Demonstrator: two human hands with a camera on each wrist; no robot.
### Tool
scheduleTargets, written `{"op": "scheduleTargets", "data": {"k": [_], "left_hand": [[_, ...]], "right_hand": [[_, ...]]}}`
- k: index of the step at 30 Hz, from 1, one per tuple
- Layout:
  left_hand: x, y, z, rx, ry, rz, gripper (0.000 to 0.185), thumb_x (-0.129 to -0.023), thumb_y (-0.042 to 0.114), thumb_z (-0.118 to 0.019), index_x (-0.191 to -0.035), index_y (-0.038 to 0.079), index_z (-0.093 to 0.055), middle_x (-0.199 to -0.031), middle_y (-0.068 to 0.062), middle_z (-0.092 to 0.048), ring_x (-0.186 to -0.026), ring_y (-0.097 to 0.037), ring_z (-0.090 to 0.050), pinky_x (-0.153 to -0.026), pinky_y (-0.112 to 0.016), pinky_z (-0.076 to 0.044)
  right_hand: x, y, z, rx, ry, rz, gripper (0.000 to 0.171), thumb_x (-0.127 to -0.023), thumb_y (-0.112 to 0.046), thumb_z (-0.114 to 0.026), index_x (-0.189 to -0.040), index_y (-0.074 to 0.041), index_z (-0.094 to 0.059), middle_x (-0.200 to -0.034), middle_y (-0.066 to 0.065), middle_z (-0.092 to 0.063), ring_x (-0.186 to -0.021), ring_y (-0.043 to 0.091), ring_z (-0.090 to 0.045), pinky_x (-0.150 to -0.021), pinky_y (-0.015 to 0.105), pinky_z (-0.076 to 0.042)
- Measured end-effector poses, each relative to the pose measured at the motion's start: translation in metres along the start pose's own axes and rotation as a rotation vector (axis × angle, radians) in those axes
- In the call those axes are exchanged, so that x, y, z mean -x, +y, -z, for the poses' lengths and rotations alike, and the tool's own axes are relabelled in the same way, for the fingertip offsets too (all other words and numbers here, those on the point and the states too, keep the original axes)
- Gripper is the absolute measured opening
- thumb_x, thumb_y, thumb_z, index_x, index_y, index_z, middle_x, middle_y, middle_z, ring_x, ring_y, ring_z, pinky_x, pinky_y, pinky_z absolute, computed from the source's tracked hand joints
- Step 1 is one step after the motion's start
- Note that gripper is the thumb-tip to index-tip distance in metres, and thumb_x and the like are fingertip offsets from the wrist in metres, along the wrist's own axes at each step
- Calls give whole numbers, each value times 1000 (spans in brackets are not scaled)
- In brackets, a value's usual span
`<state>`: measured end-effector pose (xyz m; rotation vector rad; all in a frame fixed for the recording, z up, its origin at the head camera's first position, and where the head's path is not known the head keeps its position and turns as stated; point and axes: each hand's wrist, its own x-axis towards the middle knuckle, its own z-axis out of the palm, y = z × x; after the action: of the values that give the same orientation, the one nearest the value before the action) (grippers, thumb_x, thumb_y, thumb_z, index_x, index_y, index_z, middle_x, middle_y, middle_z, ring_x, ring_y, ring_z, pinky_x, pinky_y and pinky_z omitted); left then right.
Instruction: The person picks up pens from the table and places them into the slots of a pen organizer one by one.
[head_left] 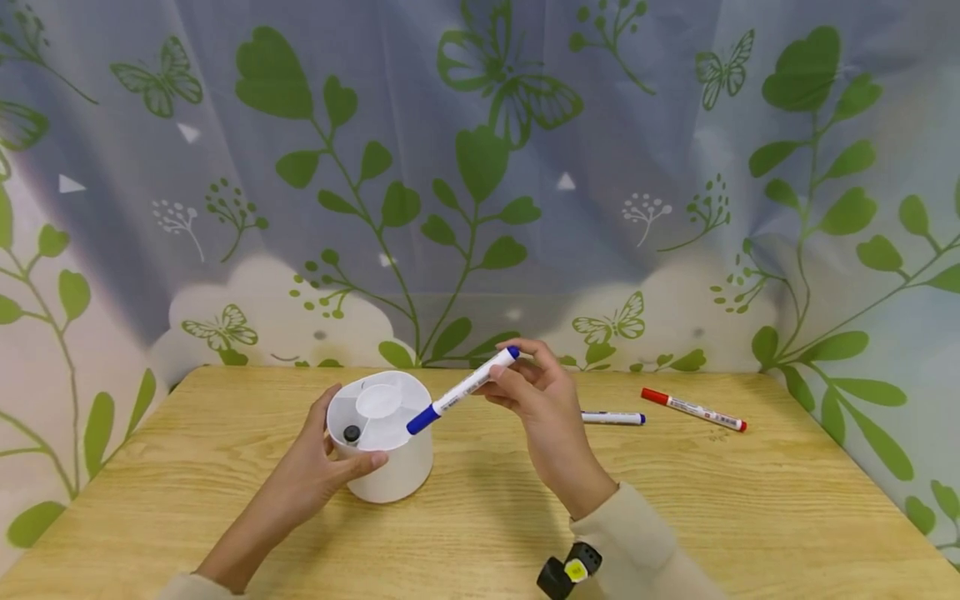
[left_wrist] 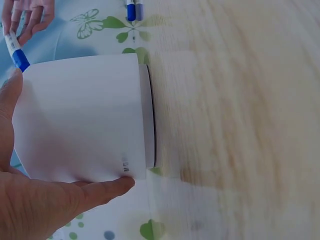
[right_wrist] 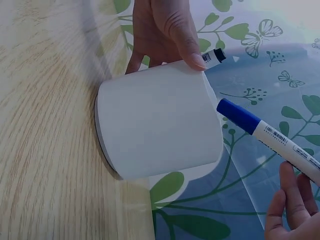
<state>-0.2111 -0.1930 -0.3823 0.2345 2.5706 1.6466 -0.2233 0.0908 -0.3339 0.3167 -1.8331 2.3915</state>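
- Backdrop: grey-blue and white curtain (head_left: 420,100) with green leaves and butterflies, behind a light wood-grain table (head_left: 750,517).
- Far left: left hand (head_left: 324,467) wraps the holder's left side, thumb on the near wall, other fingers round the back. Good brace; keep that thumb low so it stays out of the opening.
- Next: white, smooth-walled round pen holder (head_left: 401,471), divided inside around a round centre cup. It's at the table's left-centre; can't tell if the base sits fully flat. I'd keep it pressed down.
- In its left-front section: white marker with a black end (head_left: 352,433), leaning by the left thumb. Avoid knocking it.
- Above the holder's right rim: white-barrelled marker with blue cap and blue end (head_left: 465,390), slanted, cap down-left. Can't tell if the cap touches the rim. To seat it cleanly, I'd lift the rear, go steeper, and clear the rim first.
- Right hand (head_left: 547,412) pinches that marker near its upper end. High grip is right: keeps fingers clear of the wall.
- Behind the right hand: second white marker with blue end (head_left: 613,418), flat on the table, partly hidden.
- Far right: white marker with red cap (head_left: 697,409), flat on the table, well apart.
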Motion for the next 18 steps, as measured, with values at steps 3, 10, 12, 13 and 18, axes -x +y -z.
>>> {"op": "scheduleTargets", "data": {"k": [3, 10, 12, 13, 18], "left_hand": [[0, 1, 0, 12, -4, 3, 119, -90, 23, -86, -168, 11, 3, -169, -23, -25, -154, -60, -18, -122, -71, -27], [2, 1, -1, 12, 1, 2, 118, -90, 22, -85, -168, 11, 3, -167, -24, -28, -153, -58, -24, -122, -69, -31], [2, 1, -1, 4, 1, 13, 118, -91, 23, -84, -168, 12, 4, -168, -25, -26, -153, -58, -23, -122, -69, -30], [2, 2, -1, 1, 0, 16, 118, -91, 24, -84, -168, 12, 5, -169, -25, -25, -153, -57, -24, -122, -69, -29], [2, 3, 0, -14, -7, 25, 122, -92, 29, -84, -168, 12, 10, -171, -27, -21, -153, -58, -22, -122, -71, -26]], "right_hand": [[0, 2, -3, 5, 9, 4, 22, -103, -4, -63, -123, -12, -63, -92, -4, -75, -87, 16, -76, -89, 36, -59], [-1, 10, -9, 18, 15, -6, 24, -103, -6, -64, -127, -12, -65, -93, -3, -75, -87, 17, -77, -89, 36, -59], [-1, 12, -11, 27, 11, -4, 24, -104, -8, -64, -128, -11, -65, -94, -2, -75, -87, 17, -77, -90, 36, -59], [-2, 13, -12, 33, 11, -4, 25, -104, -9, -64, -129, -11, -65, -95, -2, -74, -88, 17, -77, -90, 36, -59], [-1, 17, -18, 75, 17, -8, 27, -105, -14, -64, -132, -12, -66, -103, 1, -73, -90, 19, -78, -90, 35, -60]]}}
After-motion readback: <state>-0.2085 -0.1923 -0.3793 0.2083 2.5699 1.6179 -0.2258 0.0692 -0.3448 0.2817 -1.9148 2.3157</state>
